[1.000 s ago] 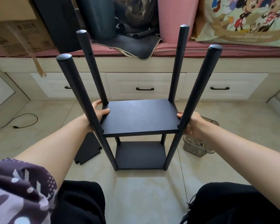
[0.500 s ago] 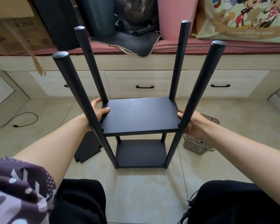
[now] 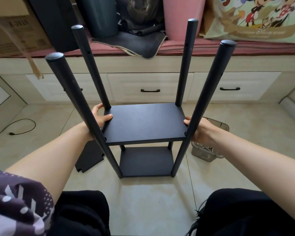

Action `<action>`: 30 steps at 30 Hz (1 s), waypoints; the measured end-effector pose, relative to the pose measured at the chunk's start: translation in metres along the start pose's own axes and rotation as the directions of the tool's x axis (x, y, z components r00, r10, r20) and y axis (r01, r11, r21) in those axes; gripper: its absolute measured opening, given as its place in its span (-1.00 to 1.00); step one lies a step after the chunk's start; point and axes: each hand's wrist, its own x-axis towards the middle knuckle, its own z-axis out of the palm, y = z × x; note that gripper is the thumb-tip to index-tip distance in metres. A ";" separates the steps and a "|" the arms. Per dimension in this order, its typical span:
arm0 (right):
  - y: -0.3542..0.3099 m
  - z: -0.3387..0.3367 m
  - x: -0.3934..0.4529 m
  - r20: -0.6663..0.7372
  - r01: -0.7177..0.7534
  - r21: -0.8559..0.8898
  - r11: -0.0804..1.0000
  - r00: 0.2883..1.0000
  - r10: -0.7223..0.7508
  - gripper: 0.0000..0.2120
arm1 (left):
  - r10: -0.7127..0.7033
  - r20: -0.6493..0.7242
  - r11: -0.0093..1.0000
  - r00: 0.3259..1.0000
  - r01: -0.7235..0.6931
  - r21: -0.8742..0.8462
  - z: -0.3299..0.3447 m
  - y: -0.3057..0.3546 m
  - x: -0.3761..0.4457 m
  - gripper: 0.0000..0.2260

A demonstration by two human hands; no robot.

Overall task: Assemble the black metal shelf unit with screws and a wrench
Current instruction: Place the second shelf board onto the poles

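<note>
The shelf unit stands on the floor at centre with bottom panel and middle shelf fitted; left hand and right hand grip clasps that shelf's ends, while a spare panel at 8 o'clock and screws at 3 o'clock remain unused.

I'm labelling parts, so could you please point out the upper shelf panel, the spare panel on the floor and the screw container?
upper shelf panel (image 3: 143,121), head view, top face.
spare panel (image 3: 89,157), head view, flat face.
screw container (image 3: 205,153), head view, front wall.
</note>
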 end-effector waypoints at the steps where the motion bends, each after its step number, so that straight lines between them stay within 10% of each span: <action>1: 0.000 0.001 0.000 0.004 0.000 -0.007 1.000 1.000 0.000 -0.60 | -0.004 -0.003 1.000 1.000 0.004 -0.002 -0.002 0.000 0.000 -0.44; 7: 0.000 0.002 0.000 -0.018 0.007 0.042 0.999 1.000 -0.006 -0.92 | -0.084 0.065 0.996 0.994 0.084 -0.003 -0.002 0.006 -0.003 -0.37; 12: 0.003 0.004 0.002 -0.062 0.030 0.070 0.997 0.998 -0.026 -0.82 | -0.210 0.197 0.976 0.958 0.218 -0.019 -0.032 0.015 -0.020 -0.45; 23: 0.022 0.027 -0.021 -0.293 0.032 0.332 0.943 0.954 0.071 -0.70 | -0.152 -0.113 0.903 0.982 0.185 0.388 -0.070 0.012 -0.058 -0.91; 30: 0.038 0.052 -0.038 -0.388 0.061 0.318 0.946 0.919 0.071 -0.74 | -0.011 0.186 0.878 0.983 -0.079 0.473 0.003 0.030 -0.102 -0.92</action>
